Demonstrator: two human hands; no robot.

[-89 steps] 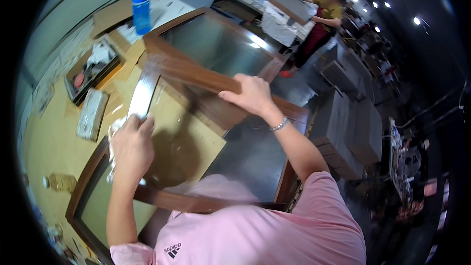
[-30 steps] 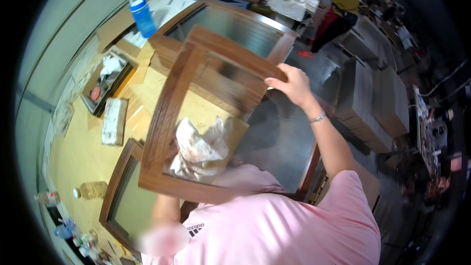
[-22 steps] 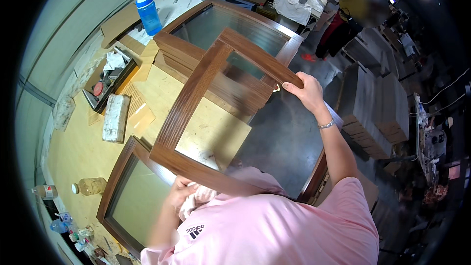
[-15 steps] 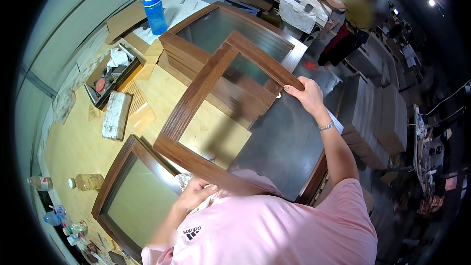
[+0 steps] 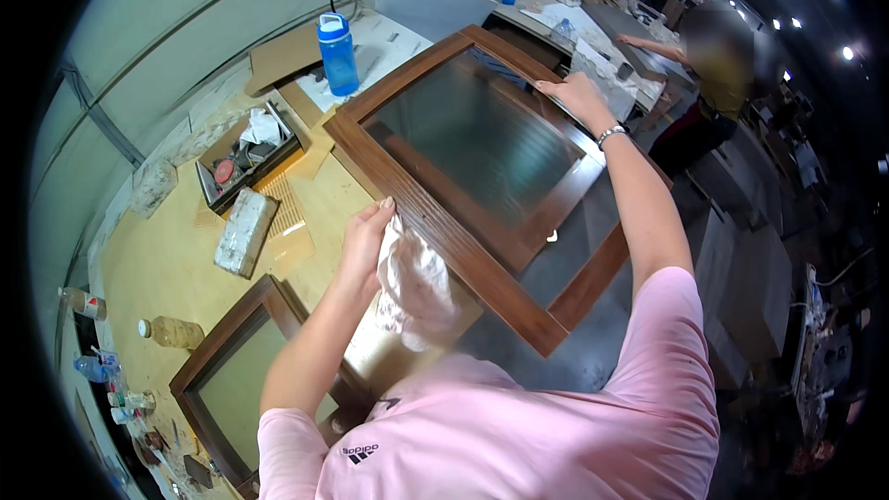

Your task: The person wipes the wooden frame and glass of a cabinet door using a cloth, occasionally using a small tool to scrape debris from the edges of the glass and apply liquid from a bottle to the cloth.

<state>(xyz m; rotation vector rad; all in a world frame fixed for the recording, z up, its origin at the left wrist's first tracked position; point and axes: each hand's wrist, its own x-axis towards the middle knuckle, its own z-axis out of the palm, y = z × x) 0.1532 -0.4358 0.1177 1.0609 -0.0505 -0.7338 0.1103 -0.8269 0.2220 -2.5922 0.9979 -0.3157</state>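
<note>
From my far seat I watch two bare hands at work. The left hand (image 5: pixel 370 236) has its fingers closed narrowly on a crumpled white cloth with faint stains (image 5: pixel 417 282), and pinches it at the near left rail of a brown, wood-grained rectangular frame (image 5: pixel 463 245). The right hand (image 5: pixel 579 97) grips the far right rail of this frame; on its wrist I see a silvery bracelet (image 5: pixel 611 135). The frame is in the middle of the scene, tilted, above a brown wooden panel with dark glass (image 5: pixel 491 148).

To the near left, a second brown frame with a pale green pane (image 5: pixel 264 370) lies on the pale yellow worktable (image 5: pixel 130 268). On the left side stands a bottle with yellowish liquid (image 5: pixel 173 332). Farther away are a white-smeared oblong block (image 5: pixel 246 231), a dark open box of small items (image 5: pixel 263 176), and a blue bottle with white-and-blue lid (image 5: pixel 339 63). At the far right, a co-worker in an olive top (image 5: pixel 727 83) stretches one arm over another table.
</note>
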